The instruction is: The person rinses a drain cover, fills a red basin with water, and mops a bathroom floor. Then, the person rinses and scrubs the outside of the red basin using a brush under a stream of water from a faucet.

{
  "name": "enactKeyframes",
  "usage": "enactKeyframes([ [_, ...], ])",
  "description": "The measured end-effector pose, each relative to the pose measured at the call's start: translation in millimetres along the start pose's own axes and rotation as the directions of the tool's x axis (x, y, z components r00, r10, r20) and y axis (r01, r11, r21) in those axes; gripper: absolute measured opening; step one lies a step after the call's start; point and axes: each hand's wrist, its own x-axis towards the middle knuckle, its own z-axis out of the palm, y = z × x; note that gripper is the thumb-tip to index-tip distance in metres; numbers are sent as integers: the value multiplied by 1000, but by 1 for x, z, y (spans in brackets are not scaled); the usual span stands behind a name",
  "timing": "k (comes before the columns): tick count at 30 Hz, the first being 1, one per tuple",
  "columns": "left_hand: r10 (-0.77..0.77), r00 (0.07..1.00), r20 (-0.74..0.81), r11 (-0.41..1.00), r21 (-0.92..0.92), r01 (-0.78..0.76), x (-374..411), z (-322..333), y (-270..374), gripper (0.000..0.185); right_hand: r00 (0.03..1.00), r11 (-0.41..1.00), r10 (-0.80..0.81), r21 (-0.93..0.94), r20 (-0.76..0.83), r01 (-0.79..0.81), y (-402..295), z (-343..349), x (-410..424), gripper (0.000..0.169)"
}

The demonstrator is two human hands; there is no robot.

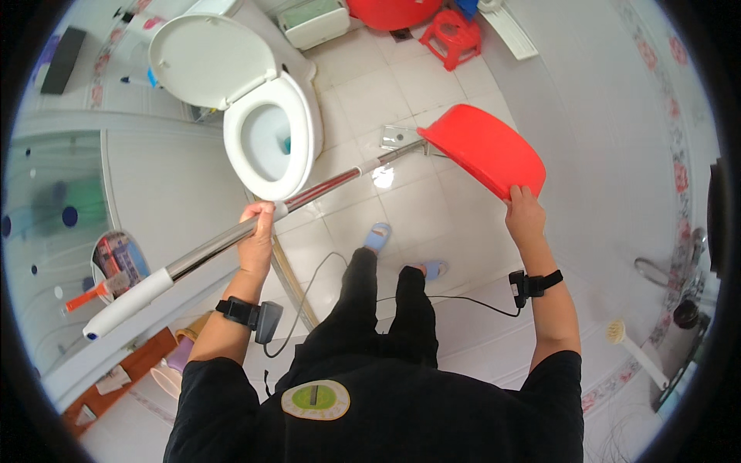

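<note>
My left hand (257,237) is closed around the metal shaft of a long-handled floor tool, probably a mop (327,188). Its white grip points to the lower left, and its far end reaches a flat metal plate (399,137) low over the floor tiles. The red plastic basin (486,150) is held tilted by its edge in my right hand (525,217), fingers on the near end. That basin covers part of the tool's far end, so whether the two touch I cannot tell.
A toilet (272,144) with its lid up stands left of the tool. Farther back are a red plastic stool (453,37), another red tub (396,11) and a white bin (315,26). Cables (463,298) run from both wrist devices. At right, a white brush (637,353) is near the wall.
</note>
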Motion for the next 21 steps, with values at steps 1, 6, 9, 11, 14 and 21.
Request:
enactKeyframes([
  [1,-62,998,-1,998,-5,62,-3,-4,1,19,999,1000,-17,-4,-28,17,-11,-15,12,20],
  [6,-185,982,42,977,-95,189,-15,-19,-13,36,958,991,-96,69,-270,119,-60,-70,83,22],
  [9,-226,967,115,950,-194,245,-27,-36,-7,47,939,984,-34,154,-343,92,-73,-78,119,23],
  [11,-215,969,125,936,-255,241,-45,-58,-3,44,983,964,143,243,-118,-111,-93,-93,126,23],
  [14,-214,969,119,932,-273,240,-50,-70,9,39,955,785,297,571,-6,-241,-101,-82,148,22],
  [21,-198,971,133,970,-118,214,-59,-82,-9,18,988,560,155,823,7,-93,-173,-54,162,22],
])
